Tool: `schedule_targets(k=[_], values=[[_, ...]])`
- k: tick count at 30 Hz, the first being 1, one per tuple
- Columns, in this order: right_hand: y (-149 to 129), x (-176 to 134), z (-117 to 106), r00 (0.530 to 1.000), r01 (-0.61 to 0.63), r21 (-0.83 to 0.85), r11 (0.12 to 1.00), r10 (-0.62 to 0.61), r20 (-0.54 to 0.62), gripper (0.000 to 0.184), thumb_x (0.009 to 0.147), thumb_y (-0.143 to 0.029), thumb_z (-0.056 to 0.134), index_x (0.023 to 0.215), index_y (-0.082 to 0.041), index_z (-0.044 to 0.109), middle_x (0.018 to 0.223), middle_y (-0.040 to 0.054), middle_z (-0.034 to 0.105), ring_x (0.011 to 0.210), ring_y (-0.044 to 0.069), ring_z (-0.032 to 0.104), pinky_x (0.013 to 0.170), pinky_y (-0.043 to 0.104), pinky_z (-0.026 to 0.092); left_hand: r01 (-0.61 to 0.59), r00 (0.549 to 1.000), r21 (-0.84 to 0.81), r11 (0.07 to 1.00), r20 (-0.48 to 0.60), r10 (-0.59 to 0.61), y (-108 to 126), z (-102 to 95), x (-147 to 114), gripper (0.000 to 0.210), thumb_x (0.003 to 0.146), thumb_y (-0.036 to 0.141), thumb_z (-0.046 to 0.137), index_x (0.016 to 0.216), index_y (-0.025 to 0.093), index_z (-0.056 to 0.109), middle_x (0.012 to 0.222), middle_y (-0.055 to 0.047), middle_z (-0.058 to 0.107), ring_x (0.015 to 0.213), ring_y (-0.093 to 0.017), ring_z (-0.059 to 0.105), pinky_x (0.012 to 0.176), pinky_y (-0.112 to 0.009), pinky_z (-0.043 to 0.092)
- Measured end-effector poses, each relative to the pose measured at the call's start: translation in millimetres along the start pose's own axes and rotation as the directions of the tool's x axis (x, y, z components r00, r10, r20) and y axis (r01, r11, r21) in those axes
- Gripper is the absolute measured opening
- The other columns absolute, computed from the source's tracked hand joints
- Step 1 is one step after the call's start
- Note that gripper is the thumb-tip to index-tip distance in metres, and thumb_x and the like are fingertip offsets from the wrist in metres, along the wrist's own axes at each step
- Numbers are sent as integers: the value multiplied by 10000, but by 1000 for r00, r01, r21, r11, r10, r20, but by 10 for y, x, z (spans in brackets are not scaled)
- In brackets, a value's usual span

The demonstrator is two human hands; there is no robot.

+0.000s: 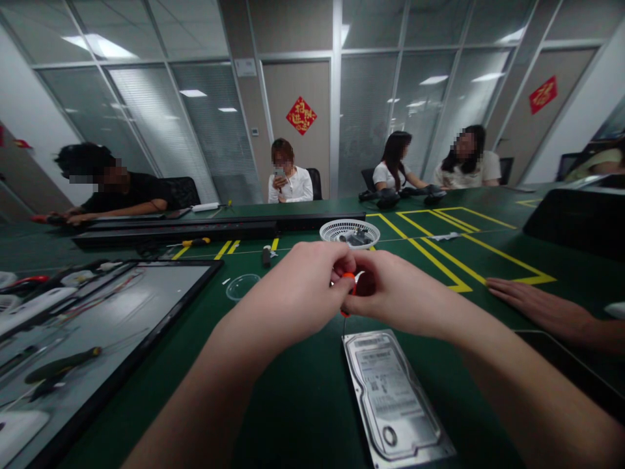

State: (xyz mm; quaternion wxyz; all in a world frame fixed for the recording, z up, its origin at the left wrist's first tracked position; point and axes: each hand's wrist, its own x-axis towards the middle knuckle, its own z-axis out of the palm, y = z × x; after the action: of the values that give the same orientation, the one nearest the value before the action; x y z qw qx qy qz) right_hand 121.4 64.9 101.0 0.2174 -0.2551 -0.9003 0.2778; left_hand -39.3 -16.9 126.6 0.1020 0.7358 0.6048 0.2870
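Observation:
A silver hard disk drive (390,397) lies label side up on the green table. Above its far left corner, a small orange-handled screwdriver (346,313) stands upright with its thin dark shaft pointing down at that corner. My left hand (310,280) is closed around the handle from the left. From the right, my right hand (385,286) pinches the same handle, and the two hands touch. Most of the handle is hidden by my fingers. I cannot tell whether the tip sits in a screw.
A white basket (349,233) with small parts stands beyond my hands. At left lies a black-framed panel (161,293) bearing tools, including a screwdriver (63,366). Another person's hand (541,306) rests at right. A clear lid (243,286) lies near my left wrist. Several people sit opposite.

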Motion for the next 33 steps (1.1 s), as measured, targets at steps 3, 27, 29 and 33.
schedule_targets(k=[3, 27, 29, 33], values=[[10, 2, -2, 1000, 7, 16, 1000, -7, 2, 161, 824, -143, 665, 967, -214, 677, 872, 29, 757, 753, 191, 681, 610, 267, 438, -2, 1000, 3, 1000, -22, 2, 3, -4, 0, 81, 877, 247, 640, 926, 208, 691, 897, -20, 715, 785, -173, 643, 669, -279, 469], [25, 8, 29, 1000, 28, 48, 998, -28, -7, 198, 793, -134, 685, 967, -224, 658, 869, 23, 740, 727, 197, 667, 591, 281, 432, -19, 1000, 21, 1000, -11, 19, -13, 6, 0, 52, 886, 230, 629, 915, 218, 671, 900, -9, 714, 792, -171, 646, 685, -277, 464], [30, 11, 21, 1000, 25, 54, 998, -25, -6, 200, 800, -115, 664, 968, -223, 659, 862, 22, 743, 720, 196, 670, 590, 283, 435, -24, 999, 24, 999, -30, 25, -5, 1, 1, 63, 875, 252, 650, 926, 220, 670, 920, -11, 715, 811, -176, 646, 682, -278, 463], [56, 18, 24, 999, 1, -17, 1000, -2, -41, 158, 768, -114, 680, 889, -212, 654, 818, 32, 732, 735, 214, 669, 601, 292, 435, 15, 999, 38, 999, -49, -13, -6, 12, 11, 131, 861, 336, 683, 910, 214, 669, 880, -17, 706, 756, -178, 637, 627, -276, 445]])
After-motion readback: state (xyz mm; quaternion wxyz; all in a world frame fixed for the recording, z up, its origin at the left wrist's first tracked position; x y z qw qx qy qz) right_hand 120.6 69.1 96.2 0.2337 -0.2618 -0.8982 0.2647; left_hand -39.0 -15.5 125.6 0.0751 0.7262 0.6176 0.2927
